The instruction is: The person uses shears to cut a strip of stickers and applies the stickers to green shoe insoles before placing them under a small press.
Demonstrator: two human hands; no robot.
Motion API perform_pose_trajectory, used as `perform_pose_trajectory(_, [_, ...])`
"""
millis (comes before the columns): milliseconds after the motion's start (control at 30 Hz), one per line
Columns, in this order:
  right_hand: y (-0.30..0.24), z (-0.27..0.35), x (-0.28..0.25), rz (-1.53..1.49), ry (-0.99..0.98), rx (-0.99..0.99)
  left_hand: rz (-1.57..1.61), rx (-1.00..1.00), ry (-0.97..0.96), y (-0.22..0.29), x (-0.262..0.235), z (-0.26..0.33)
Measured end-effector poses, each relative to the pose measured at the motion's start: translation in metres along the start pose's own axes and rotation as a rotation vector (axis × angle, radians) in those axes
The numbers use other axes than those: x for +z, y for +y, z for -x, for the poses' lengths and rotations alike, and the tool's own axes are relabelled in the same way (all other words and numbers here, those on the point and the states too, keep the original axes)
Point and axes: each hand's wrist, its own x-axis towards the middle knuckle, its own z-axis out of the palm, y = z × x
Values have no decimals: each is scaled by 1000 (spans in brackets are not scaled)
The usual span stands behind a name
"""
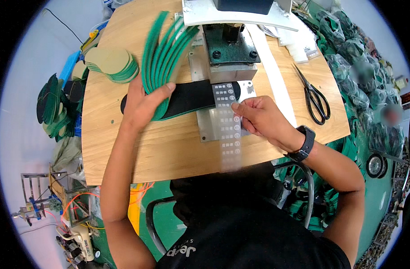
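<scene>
My left hand (pixel 144 101) is closed round a fanned bundle of green-edged insoles (pixel 162 67), its thumb laid across the near ends. Under the bundle a single black insole (pixel 189 99) lies flat, its right end on the metal base plate (pixel 209 124) of a press (pixel 231 49). My right hand (pixel 264 117) pinches a translucent strip of printed labels (pixel 229 134) between thumb and fingers. The strip crosses the right part of the black insole, and its lower end hangs toward the table's front edge. The press block stands just beyond the strip.
A stack of beige-topped insoles (pixel 110 62) stands at the table's left. Black scissors (pixel 313 96) lie open at the right, beside a long white strip (pixel 274 76). Plastic bags of green pieces (pixel 348 54) are piled beyond the right edge. A chair frame (pixel 310 193) is below.
</scene>
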Motion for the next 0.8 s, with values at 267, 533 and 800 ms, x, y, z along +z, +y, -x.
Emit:
perform_pose_trajectory(267, [7,-8,-2,27,26,11,84,67,2,-10,1,0])
perform_pose_trajectory(533, [-5,-10,1,102,55,8,120,73,56,-27,-1,-5])
perform_pose_trajectory(800, [0,-1,7,50,24,54,93,88,-58,-9,-3,-3])
